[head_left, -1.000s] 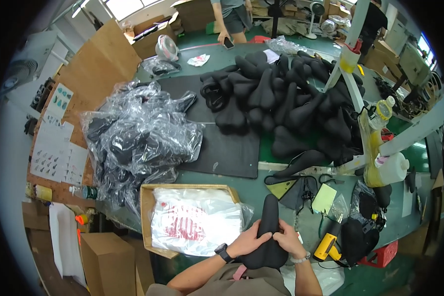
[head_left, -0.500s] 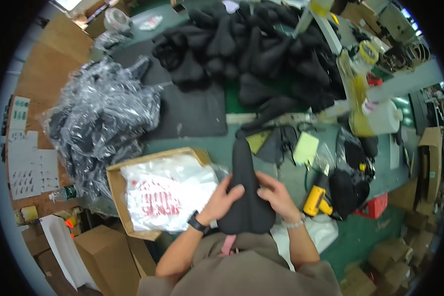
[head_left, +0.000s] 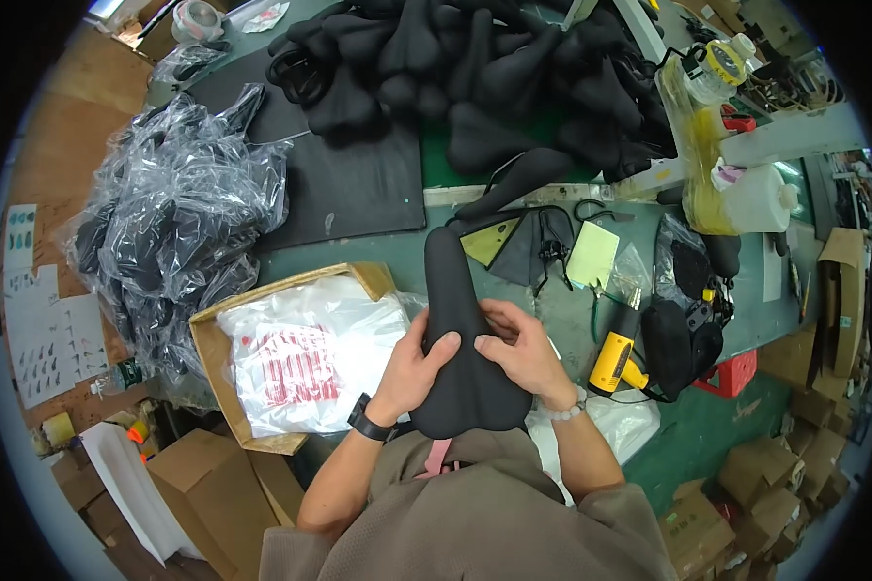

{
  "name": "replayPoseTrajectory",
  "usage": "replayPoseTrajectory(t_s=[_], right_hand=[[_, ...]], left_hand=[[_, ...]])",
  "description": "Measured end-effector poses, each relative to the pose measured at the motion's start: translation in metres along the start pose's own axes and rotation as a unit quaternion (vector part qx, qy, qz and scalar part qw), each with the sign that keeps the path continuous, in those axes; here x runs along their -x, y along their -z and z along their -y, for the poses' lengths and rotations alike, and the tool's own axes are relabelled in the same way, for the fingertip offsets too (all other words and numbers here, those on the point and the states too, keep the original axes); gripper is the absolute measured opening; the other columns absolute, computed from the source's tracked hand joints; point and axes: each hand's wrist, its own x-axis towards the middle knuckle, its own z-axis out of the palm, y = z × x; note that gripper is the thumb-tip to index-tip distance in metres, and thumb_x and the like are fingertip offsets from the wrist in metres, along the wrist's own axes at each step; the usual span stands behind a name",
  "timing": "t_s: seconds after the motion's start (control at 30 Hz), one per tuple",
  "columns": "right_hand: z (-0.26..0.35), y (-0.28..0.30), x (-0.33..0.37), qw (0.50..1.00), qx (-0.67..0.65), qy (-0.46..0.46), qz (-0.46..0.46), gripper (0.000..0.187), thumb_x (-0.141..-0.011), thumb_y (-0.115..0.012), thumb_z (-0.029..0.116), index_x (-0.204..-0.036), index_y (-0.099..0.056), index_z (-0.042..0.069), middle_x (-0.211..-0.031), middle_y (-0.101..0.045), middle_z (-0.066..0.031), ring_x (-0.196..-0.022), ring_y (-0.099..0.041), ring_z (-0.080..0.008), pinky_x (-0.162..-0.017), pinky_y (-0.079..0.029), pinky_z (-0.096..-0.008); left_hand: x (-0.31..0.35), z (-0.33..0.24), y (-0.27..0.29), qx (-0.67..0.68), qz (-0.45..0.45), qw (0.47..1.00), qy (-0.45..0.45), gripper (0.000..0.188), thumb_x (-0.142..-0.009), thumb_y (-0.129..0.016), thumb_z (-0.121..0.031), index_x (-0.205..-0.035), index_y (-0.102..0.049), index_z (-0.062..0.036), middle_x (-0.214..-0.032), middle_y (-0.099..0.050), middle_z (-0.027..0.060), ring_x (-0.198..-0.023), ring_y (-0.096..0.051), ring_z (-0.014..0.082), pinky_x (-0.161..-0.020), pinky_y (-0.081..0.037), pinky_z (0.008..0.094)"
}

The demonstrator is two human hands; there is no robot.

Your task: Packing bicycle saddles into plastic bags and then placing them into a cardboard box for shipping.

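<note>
Fingers (head_left: 505, 313) of my left hand (head_left: 407, 376) and right hand (head_left: 535, 363) clasp a black bicycle saddle (head_left: 465, 392), nose toward twelve; I see a yellow heat gun (head_left: 614, 360) at its three o'clock.

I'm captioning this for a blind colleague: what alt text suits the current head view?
A black bicycle saddle, nose pointing away, in the grip of a person's left hand and right hand. An open cardboard box holding white plastic packaging lies to its left, a yellow heat gun to its right; more black saddles are piled beyond.
</note>
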Motion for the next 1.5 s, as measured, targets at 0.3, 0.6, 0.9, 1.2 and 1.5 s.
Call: replayPoseTrajectory(t_s=[0.3, 0.6, 0.9, 1.2, 1.5], right_hand=[[-0.008, 0.006, 0.002, 0.997, -0.080, 0.017, 0.010, 0.056, -0.078, -0.055, -0.003, -0.134, -0.050, -0.008, -0.126, -0.062, -0.0186, -0.122, -0.057, -0.0232, -0.106, -0.042, -0.0330], [-0.001, 0.000, 0.007, 1.000, -0.025, 0.012, -0.011, 0.055, -0.078, -0.055, -0.007, -0.133, -0.051, -0.009, -0.128, -0.061, -0.0175, -0.120, -0.059, -0.0215, -0.104, -0.043, -0.0326], [0.007, -0.009, 0.018, 0.995, 0.044, 0.075, -0.047, 0.049, -0.088, -0.069, 0.009, -0.130, -0.054, -0.009, -0.118, -0.067, -0.0180, -0.110, -0.064, -0.0213, -0.098, -0.047, -0.0314], [0.020, -0.015, 0.028, 0.995, 0.011, 0.083, -0.059, 0.046, -0.085, -0.062, 0.004, -0.128, -0.056, -0.010, -0.118, -0.067, -0.0177, -0.108, -0.065, -0.0194, -0.096, -0.049, -0.0297], [-0.004, -0.012, 0.030, 0.994, 0.023, 0.078, -0.076, 0.053, -0.085, -0.075, 0.016, -0.127, -0.056, -0.010, -0.114, -0.069, -0.0203, -0.104, -0.067, -0.0206, -0.090, -0.051, -0.0301]], left_hand=[[0.000, 0.002, -0.001, -0.033, -0.024, 0.999, -0.030, 0.072, -0.092, -0.066, -0.036, -0.143, -0.038, 0.0065, -0.122, -0.063, 0.0216, -0.111, -0.063, 0.0243, -0.095, -0.047, 0.0325], [0.002, 0.012, -0.002, -0.065, -0.030, 0.997, -0.040, 0.074, -0.092, -0.067, -0.036, -0.143, -0.037, 0.0078, -0.124, -0.062, 0.0208, -0.114, -0.060, 0.0235, -0.097, -0.046, 0.0322], [0.008, -0.004, -0.001, -0.080, -0.017, 0.995, -0.055, 0.073, -0.092, -0.067, -0.036, -0.143, -0.038, 0.0070, -0.125, -0.061, 0.0196, -0.114, -0.059, 0.0221, -0.098, -0.045, 0.0326], [0.017, -0.023, -0.001, -0.027, -0.008, 0.998, -0.059, 0.072, -0.092, -0.068, -0.034, -0.143, -0.038, 0.0069, -0.123, -0.062, 0.0206, -0.112, -0.060, 0.0223, -0.097, -0.046, 0.0325], [0.018, -0.014, -0.004, -0.082, -0.008, 0.996, -0.032, 0.071, -0.093, -0.066, -0.038, -0.143, -0.038, 0.0048, -0.122, -0.063, 0.0197, -0.111, -0.062, 0.0234, -0.096, -0.047, 0.0329]])
